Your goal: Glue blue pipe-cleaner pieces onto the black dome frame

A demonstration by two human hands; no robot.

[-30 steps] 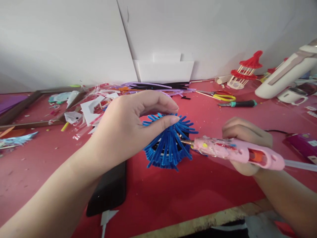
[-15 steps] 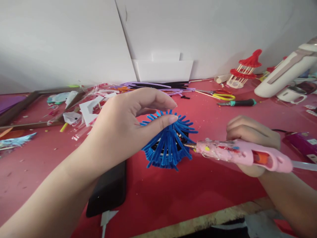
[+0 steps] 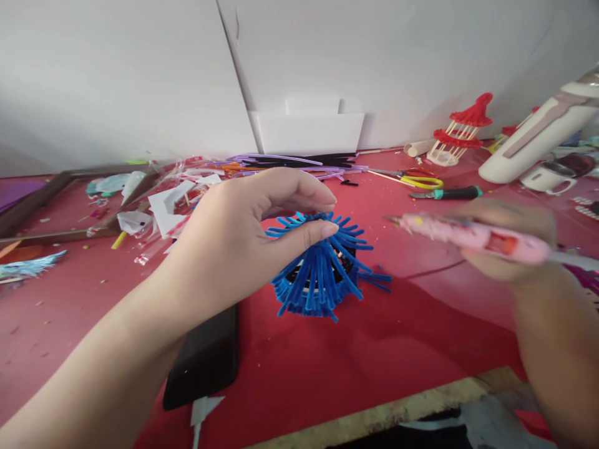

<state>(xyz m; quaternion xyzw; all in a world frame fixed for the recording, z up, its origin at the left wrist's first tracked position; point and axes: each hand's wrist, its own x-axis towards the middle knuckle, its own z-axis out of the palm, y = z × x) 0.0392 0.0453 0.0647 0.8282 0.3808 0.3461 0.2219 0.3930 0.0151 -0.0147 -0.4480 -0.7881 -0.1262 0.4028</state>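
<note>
Gripping a pink glue gun (image 3: 472,236) lying level, nozzle pointing left, right hand (image 3: 510,240); left hand (image 3: 243,240) pinches blue tufts (image 3: 322,268).

right hand (image 3: 508,240): motion-blurred, grip unclear
glue gun (image 3: 472,234): blurred; rear cut by right edge
blue craft (image 3: 322,265): top hidden under left hand (image 3: 238,240)

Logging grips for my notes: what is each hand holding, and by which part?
Left hand pinches the blue craft piece at its top. Right hand holds the pink glue gun by its rear body.
</note>
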